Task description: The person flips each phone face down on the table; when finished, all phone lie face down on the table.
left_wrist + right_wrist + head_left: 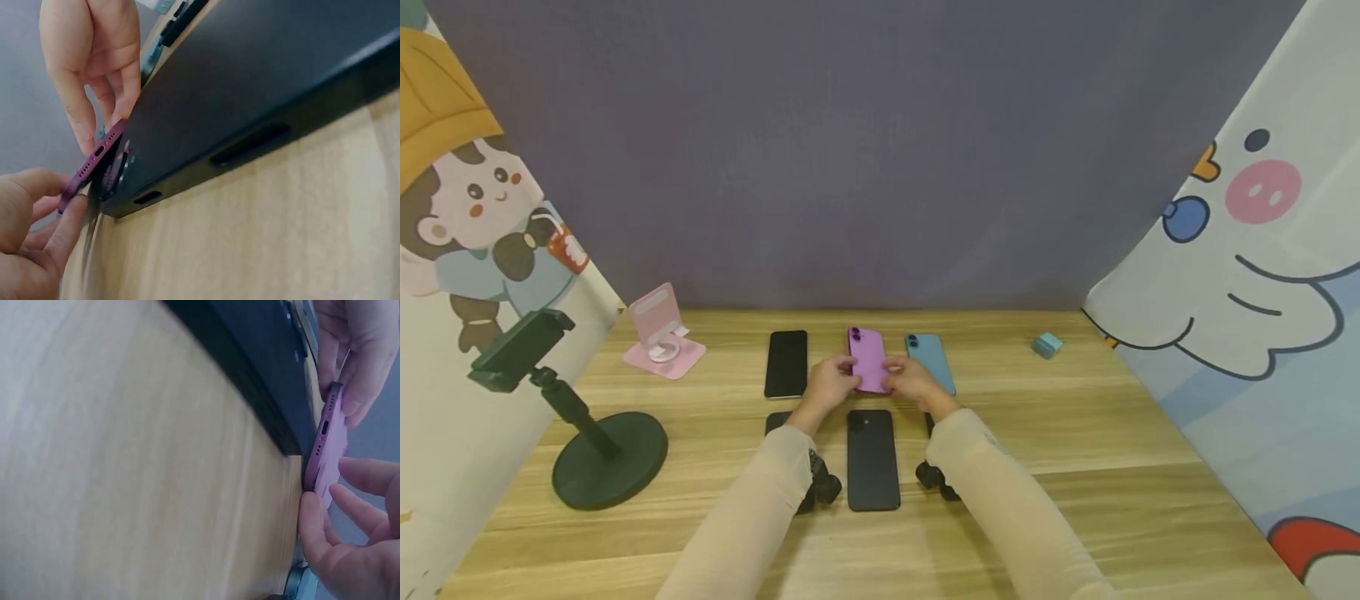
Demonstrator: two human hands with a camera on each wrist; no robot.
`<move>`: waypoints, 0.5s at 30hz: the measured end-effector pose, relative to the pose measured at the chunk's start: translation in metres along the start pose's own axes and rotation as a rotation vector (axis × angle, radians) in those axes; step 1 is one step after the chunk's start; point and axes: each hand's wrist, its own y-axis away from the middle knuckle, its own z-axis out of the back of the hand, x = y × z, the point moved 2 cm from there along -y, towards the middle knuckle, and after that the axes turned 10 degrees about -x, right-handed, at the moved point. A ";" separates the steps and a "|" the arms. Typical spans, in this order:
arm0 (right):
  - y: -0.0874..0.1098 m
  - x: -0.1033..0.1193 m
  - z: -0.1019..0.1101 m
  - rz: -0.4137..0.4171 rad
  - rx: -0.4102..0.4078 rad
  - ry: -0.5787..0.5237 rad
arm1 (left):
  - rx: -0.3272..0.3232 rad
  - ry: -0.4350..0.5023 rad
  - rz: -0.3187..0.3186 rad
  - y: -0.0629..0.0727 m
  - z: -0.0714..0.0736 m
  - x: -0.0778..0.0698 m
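A purple phone (868,360), back side up with its camera lenses at the far left corner, is between my two hands at the middle of the table. My left hand (831,383) pinches its left edge, and my right hand (913,382) pinches the right edge. Both wrist views show the phone's port end (94,159) tilted, with thumbs and fingers on its two sides. To the right lies a blue phone (931,360), partly behind my right hand. A black phone (786,364) lies left of my left hand.
Nearer me lies a dark phone (872,460), flanked by two others mostly hidden under my forearms. At left stand a dark green phone holder (601,458) and a pink folding stand (664,337). A small teal block (1047,345) sits at right. A grey curtain (850,158) hangs behind.
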 end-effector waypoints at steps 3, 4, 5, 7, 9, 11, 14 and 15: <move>-0.002 -0.002 -0.001 0.032 -0.023 0.074 | 0.007 -0.084 -0.007 0.000 0.000 0.004; -0.002 -0.002 -0.002 0.042 -0.033 0.098 | 0.010 -0.092 -0.004 0.000 0.000 0.004; -0.003 -0.002 -0.002 0.048 -0.043 0.117 | 0.013 -0.099 -0.005 -0.001 0.000 0.005; -0.003 -0.001 -0.003 0.060 -0.058 0.150 | 0.015 -0.107 -0.003 -0.001 -0.001 0.005; -0.003 0.000 -0.005 0.059 -0.068 0.175 | 0.015 -0.108 0.004 -0.001 -0.001 0.004; -0.003 0.002 -0.006 0.054 -0.071 0.187 | 0.012 -0.106 0.019 -0.001 -0.001 0.004; -0.002 0.003 -0.007 0.045 -0.081 0.211 | 0.006 -0.101 0.035 -0.001 -0.002 0.004; -0.002 0.003 -0.007 0.043 -0.083 0.214 | 0.003 -0.098 0.039 -0.001 -0.003 0.005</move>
